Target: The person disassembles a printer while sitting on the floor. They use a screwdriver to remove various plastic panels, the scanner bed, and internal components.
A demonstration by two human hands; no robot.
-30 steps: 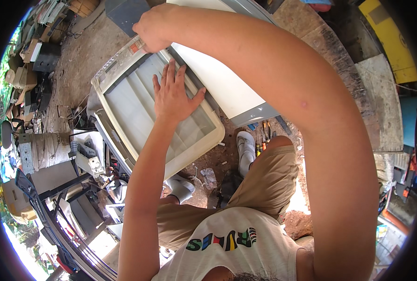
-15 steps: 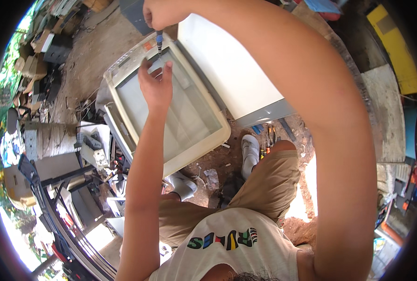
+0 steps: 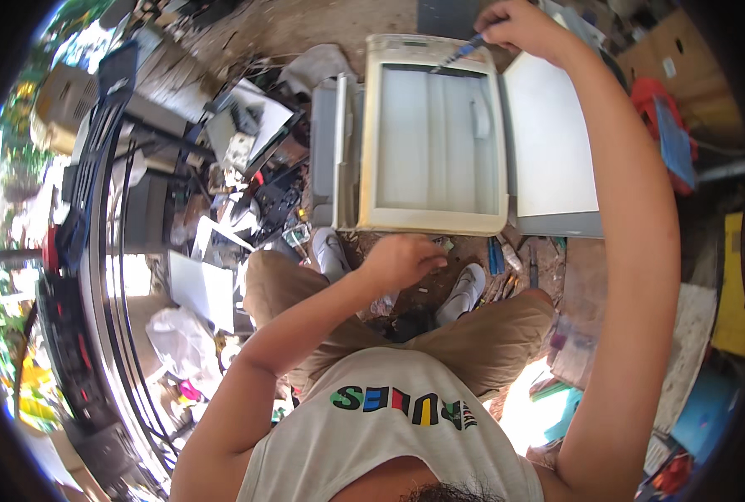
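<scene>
A cream flatbed scanner unit (image 3: pixel 436 224) with a glass bed (image 3: pixel 431 142) lies on the ground before me, its white-lined lid (image 3: pixel 552 142) folded open to the right. My right hand (image 3: pixel 523 32) is closed round a blue-handled screwdriver (image 3: pixel 460 53) at the scanner's far right corner. The screwdriver slants down to the left, its tip over the dark strip at the far end of the glass. My left hand (image 3: pixel 404 263) hangs near the scanner's front edge, its fingers curled together; whatever they hold, if anything, is too small to make out.
Hand tools (image 3: pixel 506 255) lie on the dirt by my right shoe (image 3: pixel 463 293). Electronic scrap and a white panel (image 3: pixel 259 117) are piled to the left, beside a black metal frame (image 3: pixel 113 201). A yellow panel (image 3: pixel 734 284) stands at the far right.
My left hand has moved from over the glass back toward me, its fingers now curled. My right hand still grips the screwdriver, now slanted rather than upright. The view has turned leftward.
</scene>
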